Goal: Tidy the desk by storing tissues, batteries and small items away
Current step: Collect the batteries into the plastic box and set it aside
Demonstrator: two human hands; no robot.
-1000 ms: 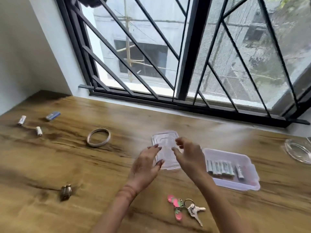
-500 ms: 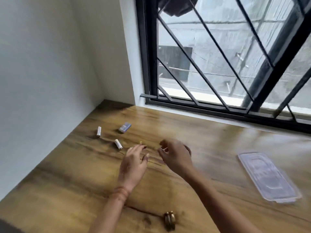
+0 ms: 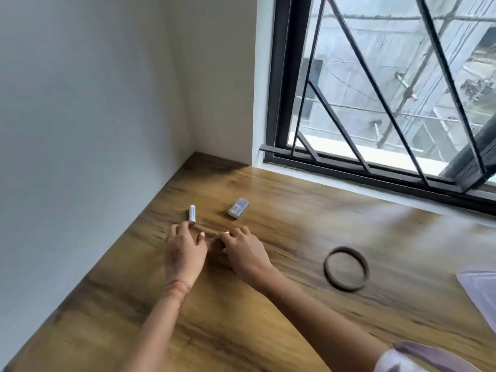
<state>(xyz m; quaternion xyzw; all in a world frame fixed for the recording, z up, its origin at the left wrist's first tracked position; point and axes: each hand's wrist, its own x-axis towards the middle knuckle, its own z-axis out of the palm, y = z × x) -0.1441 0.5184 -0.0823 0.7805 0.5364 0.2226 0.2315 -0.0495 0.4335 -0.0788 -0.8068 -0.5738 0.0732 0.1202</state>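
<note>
Our left hand (image 3: 185,255) lies loose and open on the counter (image 3: 241,331), one fingertip touching the near end of a white battery (image 3: 192,214) but not yet round it; our right hand (image 3: 245,251) is just beside it, fingers curled down over a small pale piece (image 3: 226,232), and we cannot tell whether it grips it; the battery lies flat, slim and pale, pointing toward the wall; near it sits a small grey-blue block (image 3: 239,208); well to the right lie a dark ring (image 3: 346,269) and the corner of a clear plastic piece (image 3: 480,294); we judge the tidying unfinished, since all these lie loose and no tissues or container show.
</note>
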